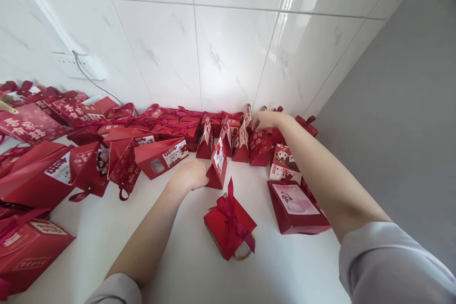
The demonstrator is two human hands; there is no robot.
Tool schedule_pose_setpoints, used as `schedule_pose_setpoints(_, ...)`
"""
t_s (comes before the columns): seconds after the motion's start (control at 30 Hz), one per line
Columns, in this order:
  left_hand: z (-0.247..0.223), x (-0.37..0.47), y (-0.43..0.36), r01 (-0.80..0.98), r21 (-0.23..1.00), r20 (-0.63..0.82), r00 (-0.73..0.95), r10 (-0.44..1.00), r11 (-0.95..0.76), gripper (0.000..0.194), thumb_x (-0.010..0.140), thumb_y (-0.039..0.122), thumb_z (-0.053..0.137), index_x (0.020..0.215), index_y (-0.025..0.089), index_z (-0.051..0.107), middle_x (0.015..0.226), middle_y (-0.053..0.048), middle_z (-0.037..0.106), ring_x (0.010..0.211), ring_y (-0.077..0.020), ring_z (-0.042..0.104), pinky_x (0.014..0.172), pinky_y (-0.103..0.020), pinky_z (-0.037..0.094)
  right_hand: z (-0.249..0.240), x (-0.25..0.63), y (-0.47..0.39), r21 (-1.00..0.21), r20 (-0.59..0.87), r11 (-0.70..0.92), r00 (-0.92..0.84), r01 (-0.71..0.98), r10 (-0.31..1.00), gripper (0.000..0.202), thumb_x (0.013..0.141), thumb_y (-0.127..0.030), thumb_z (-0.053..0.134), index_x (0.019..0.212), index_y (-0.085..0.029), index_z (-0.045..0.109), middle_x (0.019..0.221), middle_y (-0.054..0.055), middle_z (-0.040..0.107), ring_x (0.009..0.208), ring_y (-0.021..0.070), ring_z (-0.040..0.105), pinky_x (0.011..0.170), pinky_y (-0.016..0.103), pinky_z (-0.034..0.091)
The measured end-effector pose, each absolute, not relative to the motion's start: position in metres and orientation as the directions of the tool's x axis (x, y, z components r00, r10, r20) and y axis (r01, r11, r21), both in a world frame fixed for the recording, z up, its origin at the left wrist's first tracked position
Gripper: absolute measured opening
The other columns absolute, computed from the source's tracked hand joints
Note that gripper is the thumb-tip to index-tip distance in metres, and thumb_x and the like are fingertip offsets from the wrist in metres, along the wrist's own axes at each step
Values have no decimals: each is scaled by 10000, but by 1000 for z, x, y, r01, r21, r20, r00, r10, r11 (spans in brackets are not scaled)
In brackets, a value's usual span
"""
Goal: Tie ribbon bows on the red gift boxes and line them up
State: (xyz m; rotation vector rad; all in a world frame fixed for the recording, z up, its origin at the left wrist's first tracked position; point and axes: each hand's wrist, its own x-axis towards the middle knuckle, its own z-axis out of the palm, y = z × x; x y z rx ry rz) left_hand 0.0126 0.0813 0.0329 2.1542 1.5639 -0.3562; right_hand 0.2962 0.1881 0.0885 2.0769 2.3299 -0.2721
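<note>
The left hand (188, 175) met the lower left edge of a red, tent-shaped card box with a white printed panel (218, 164), which stood upright just right of the fingertips. Whether those fingers gripped or merely touched could not be told. The right hand (266, 121) reached farther, its fingers bent at the top of a dark-red, pale-printed card box (261, 151); the fingertips were partly hidden, so a hold could not be confirmed. Good handling probably called for light pressure on flat walls, sparing the peaks. The red card box with a crimson ribbon bow (239, 216), nearer the person than both hands' fingers, required clearance.
</note>
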Motion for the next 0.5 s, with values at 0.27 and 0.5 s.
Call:
schedule_pose_setpoints(0.27,36,18,78,936,222,-447,346,825,-272,95,684,146,531,633,138,611,634,-93,672,562,-205,628,556,-288,454,85,267,183,-178,107,144,-126,973,986,502,1010,-486,322,1211,-131,616,1198,164,657,1095,259,608,929,348,453)
schedule_pose_setpoints(0.5,35,18,75,949,253,-513,298,805,-190,107,685,159,514,703,142,618,601,-84,676,481,-197,611,494,-284,445,60,192,163,-152,73,84,-74,985,995,549,938,-537,432,1202,-95,621,1274,231,590,1188,381,553,951,479,439)
